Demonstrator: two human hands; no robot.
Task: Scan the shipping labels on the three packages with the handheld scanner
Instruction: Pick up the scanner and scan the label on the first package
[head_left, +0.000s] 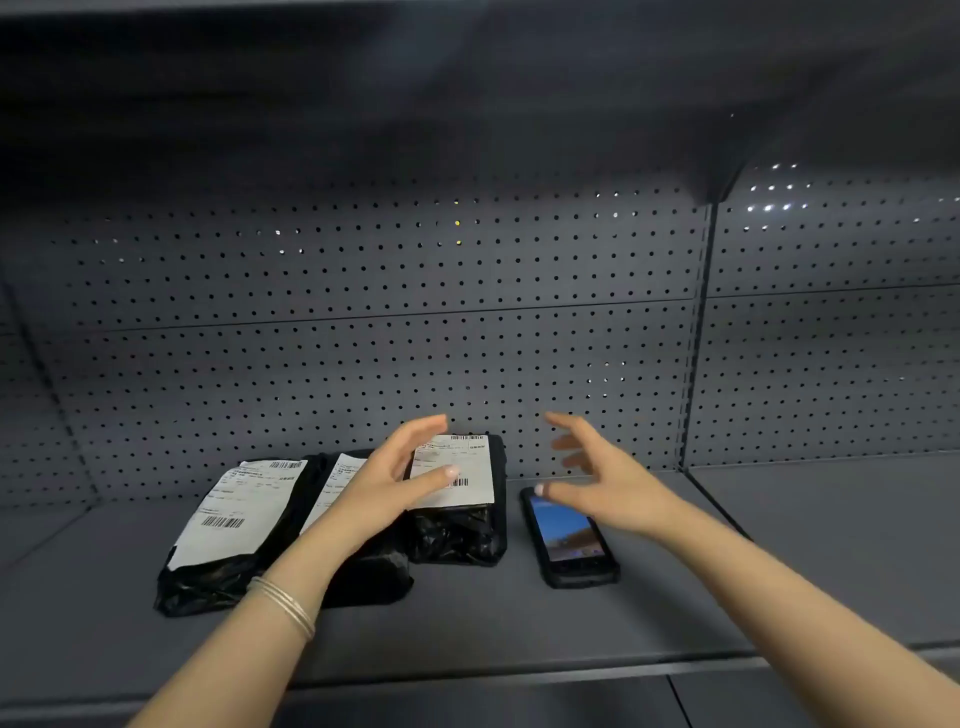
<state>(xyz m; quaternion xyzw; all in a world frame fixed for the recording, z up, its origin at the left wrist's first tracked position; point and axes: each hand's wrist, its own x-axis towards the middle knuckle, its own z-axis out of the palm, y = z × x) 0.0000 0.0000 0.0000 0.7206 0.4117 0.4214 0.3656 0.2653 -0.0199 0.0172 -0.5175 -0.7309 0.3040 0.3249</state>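
A dark grey pegboard back wall (395, 322) fills most of the view, its rows of small holes catching points of light toward the upper right, with a vertical metal upright (698, 338) dividing it from the next bay. Above it the underside of an upper shelf (467, 78) lies in shadow. Below, a flat grey metal shelf (467, 623) carries everything, its front lip running across the bottom of the view.

Both bare arms reach forward over this shelf. The left hand (395, 478), with thin bangles (283, 605) at the wrist, hovers with its grip spread and empty. Three black plastic packages lie in a row under and beside it: the left package (228, 525) lies to the left of that grip, the middle package (363, 571) sits under the wrist and is largely hidden by it, and the right package (460, 499) lies just beyond the fingertips. Each shows a white shipping label with barcodes.

The right hand (602, 478) also hangs with its grip spread, fingers blurred, holding nothing. The handheld scanner (569, 535), a black phone-like unit with its screen lit, lies flat directly beneath that grip, just right of the right package.
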